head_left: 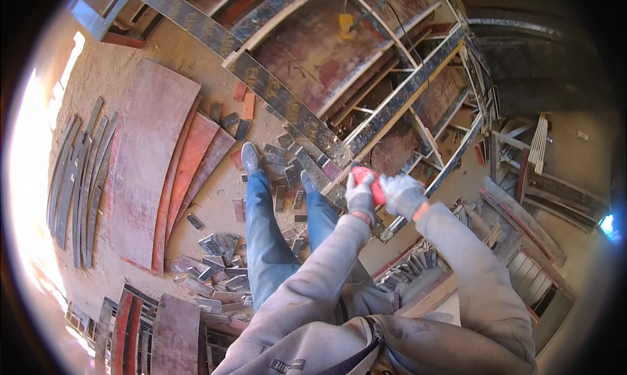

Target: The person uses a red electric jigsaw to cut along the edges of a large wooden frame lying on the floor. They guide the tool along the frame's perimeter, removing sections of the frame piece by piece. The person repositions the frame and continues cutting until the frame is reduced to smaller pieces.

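Both hands wear light grey gloves and are close together in front of me, above the near corner of a wood-framed workbench (366,137). My left hand (359,197) is closed around a rounded, bright red object (371,183); its kind does not show clearly. Right beside it is my right hand (400,193), its fingers curled in toward the red object. The right fingers are slightly blurred, and what they hold, if anything, is hidden. Beneath the hands, the bench's edge rails meet.
Small dark wood blocks (222,244) lie scattered around my feet. Large curved panels (153,159) and thin curved strips (81,179) are on the floor at left. A yellow tool (346,26) rests on the bench's far part. Curved frames (522,218) stand at right.
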Tool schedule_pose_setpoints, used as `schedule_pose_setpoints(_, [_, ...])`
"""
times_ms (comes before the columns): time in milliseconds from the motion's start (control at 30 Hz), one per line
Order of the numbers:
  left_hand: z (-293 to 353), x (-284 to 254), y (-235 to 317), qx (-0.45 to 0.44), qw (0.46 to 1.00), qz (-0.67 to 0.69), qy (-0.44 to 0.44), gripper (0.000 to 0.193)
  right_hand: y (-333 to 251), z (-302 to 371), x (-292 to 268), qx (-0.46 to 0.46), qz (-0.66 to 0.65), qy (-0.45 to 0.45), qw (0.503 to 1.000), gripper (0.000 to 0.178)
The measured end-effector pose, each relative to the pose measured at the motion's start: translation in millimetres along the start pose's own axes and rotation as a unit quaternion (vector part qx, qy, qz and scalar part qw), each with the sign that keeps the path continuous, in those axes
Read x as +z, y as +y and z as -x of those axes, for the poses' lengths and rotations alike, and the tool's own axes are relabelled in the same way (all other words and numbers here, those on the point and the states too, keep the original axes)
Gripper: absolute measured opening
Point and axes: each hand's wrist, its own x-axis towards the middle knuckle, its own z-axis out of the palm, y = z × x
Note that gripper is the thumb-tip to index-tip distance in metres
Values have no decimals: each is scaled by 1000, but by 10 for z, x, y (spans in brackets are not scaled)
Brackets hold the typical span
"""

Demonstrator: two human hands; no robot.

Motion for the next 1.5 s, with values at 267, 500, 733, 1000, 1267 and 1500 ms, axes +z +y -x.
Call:
schedule_pose_setpoints(267, [365,205,1949,211,964,-133,90,89,-580,-423,-1112,-14,28,176,984,67])
schedule_pose_setpoints(500, [-144,344,3431,301,929,-167,135,84,-783,-1471,-2303,-87,-12,274,958,57])
schedule_pose_setpoints(733, [-514,579,3870,257,931,-164,201,86,-644,-1959,-2813,-146,-11,255,956,60])
schedule_pose_setpoints(1000, [-673,711,3932,217,944,-110,221,88,-517,-2180,-3051,-160,-5,185,970,62])
schedule_pose_setpoints(1267, [-695,753,4015,179,950,-79,244,88,-519,-2180,-3277,-173,0,157,972,61])
schedule_pose_setpoints(1500, [-636,821,4085,162,950,-76,254,88,-493,-2231,-3348,-180,-1,141,973,65])
